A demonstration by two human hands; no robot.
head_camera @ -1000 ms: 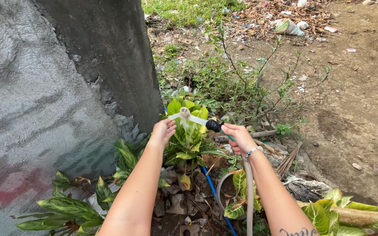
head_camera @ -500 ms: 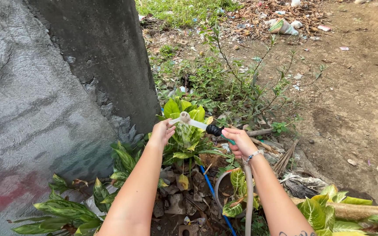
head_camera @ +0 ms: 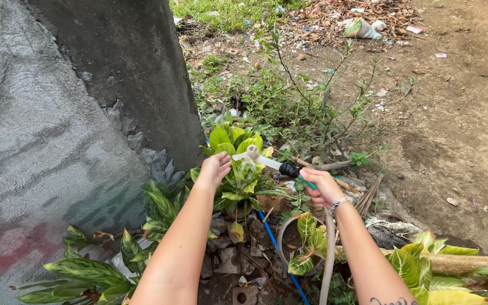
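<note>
left hand (head_camera: pixel 214 168) shifted left, apart from spray nozzle (head_camera: pixel 253 155)

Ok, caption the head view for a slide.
Right hand holds a spray nozzle over a variegated plant, left hand beside it, by a concrete wall.

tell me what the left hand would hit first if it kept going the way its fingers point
Likely the white spray nozzle on the wand held by the right hand. The left hand has its curled fingers aimed right toward it, over the green leafy plant. Depth is unclear, so it could pass beside it.
</note>
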